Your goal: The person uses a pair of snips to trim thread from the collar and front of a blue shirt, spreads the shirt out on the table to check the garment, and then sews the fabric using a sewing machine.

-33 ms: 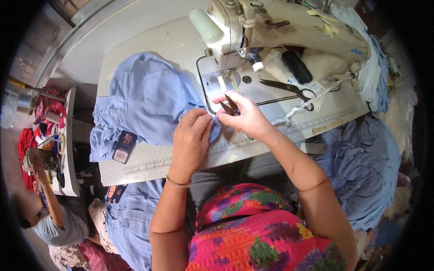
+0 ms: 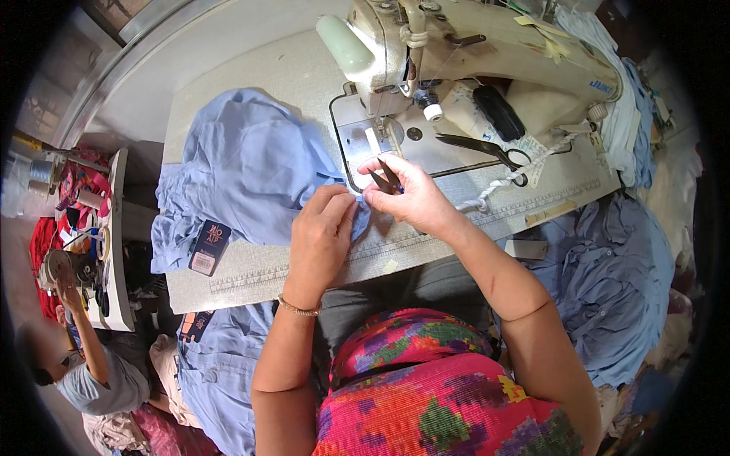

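A light blue garment lies spread over the left half of the sewing table, one edge drawn toward the needle plate. My left hand rests on that edge, fingers curled and pinching the cloth. My right hand is just to its right, touching it, and holds small dark thread snips with the tips at the cloth edge. Both hands sit in front of the cream sewing machine.
Black-handled scissors and a white cord lie under the machine arm. A dark hang tag sits on the garment. Blue garments are heaped at the right and hang lower left. Another person works at a cluttered side shelf.
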Tool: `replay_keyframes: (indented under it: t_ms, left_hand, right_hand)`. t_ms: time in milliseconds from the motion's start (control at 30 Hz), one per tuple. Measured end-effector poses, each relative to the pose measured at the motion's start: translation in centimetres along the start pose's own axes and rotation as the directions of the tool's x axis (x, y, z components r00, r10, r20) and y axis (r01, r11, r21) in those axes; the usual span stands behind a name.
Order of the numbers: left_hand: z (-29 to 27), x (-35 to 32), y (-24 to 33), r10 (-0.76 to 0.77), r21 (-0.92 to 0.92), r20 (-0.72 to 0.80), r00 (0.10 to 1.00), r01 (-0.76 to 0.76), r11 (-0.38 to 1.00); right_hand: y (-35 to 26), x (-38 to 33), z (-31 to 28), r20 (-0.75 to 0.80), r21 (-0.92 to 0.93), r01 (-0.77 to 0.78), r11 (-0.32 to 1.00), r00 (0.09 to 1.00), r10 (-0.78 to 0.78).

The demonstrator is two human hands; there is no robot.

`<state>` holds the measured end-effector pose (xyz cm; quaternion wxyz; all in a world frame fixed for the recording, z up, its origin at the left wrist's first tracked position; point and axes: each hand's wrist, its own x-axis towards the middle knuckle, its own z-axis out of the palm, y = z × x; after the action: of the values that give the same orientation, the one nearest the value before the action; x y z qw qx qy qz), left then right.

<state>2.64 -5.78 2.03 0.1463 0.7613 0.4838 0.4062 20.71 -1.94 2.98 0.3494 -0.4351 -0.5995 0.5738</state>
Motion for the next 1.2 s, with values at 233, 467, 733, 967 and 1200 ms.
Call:
replay_keyframes:
  t_ms: [233, 467, 733, 967, 1200]
  left_hand:
    - [0.8, -0.3, 0.6, -0.089, -0.092, -0.02, 0.996, 0.087, 0.992]
    - [1.3, -0.2, 0.6, -0.16, -0.23, 0.0, 0.987, 0.156, 0.961]
    - [1.7, -0.3, 0.4, -0.154, -0.236, 0.01, 0.988, 0.152, 0.96]
    - [1.6, -0.3, 0.3, -0.112, -0.213, 0.006, 0.994, 0.11, 0.971]
    - [1.7, -0.4, 0.3, -0.101, -0.202, 0.015, 0.995, 0.102, 0.974]
  right_hand:
    - [0.1, -0.2, -0.1, -0.042, 0.003, -0.025, 1.0, 0.999, 0.025]
    - [1.8, -0.4, 0.0, -0.164, -0.326, 0.406, 0.854, 0.865, -0.474]
    - [0.7, -4.0, 0.0, 0.117, -0.793, 0.328, 0.513, 0.909, -0.401]
    - [0.6, -3.1, 0.7, 0.082, -0.834, 0.288, 0.47, 0.908, -0.41]
    - [0.8, -2.9, 0.6, 0.116, -0.889, 0.296, 0.351, 0.884, -0.452]
